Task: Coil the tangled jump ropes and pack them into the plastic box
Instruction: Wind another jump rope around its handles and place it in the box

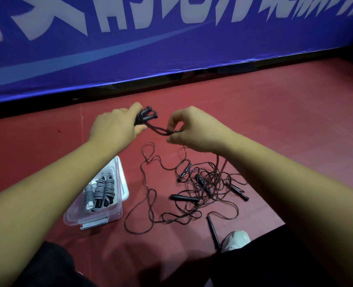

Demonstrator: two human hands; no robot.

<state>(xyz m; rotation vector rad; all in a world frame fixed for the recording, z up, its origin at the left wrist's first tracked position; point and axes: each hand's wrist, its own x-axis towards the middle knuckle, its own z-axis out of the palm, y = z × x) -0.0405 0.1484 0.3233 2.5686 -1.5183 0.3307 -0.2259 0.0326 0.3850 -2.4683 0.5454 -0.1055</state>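
Observation:
My left hand (pixel 117 125) grips the two black handles (pixel 147 113) of a jump rope together with some coiled cord, held above the floor. My right hand (pixel 189 129) pinches the black cord (pixel 160 130) of that rope a short way from the handles; the cord runs down from it into a tangle. The tangled black jump ropes (pixel 202 189) with several black handles lie on the red floor below my right arm. A clear plastic box (pixel 121 208) stands on the floor at lower left, holding coiled grey ropes (pixel 100 191).
A blue banner barrier (pixel 130 48) with white lettering runs along the far edge of the red floor. My white shoe (pixel 236 239) and dark trouser legs are at the bottom, next to one loose black handle (pixel 212 232).

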